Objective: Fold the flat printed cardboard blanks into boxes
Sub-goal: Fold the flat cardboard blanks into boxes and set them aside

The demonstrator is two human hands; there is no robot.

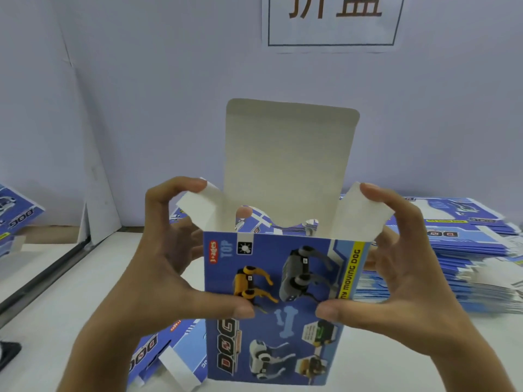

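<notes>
Between the two hands, an opened box [271,309] is being held upright above the white tabletop [85,306]. It is being gripped by the left hand [167,264], whose thumb is being pressed on the printed front panel beside the yellow dog picture, while the left fingers [186,183] are being curled over the left side flap [198,207]. It is being gripped likewise by the right hand [396,267], with the thumb being laid on the front panel near the lower end of the yellow "MY MOVING DOG" stripe and the right fingers [376,190] being hooked over the right side flap [365,213]. Both side flaps are being kept splayed outward, and the tall top flap [288,154] is being left standing upright at the back, its plain grey inside being shown to the camera. Under the box to the left, a flat printed blank [169,352] is being seen lying on the tabletop. To the right, a stack of flat blanks [452,250] is being seen resting, well apart from the hands. At the far left edge, another printed blank [17,219] is being partly shown. Behind everything, a pale wall [141,80] is being seen with a paper sign [331,21] bearing large characters.
</notes>
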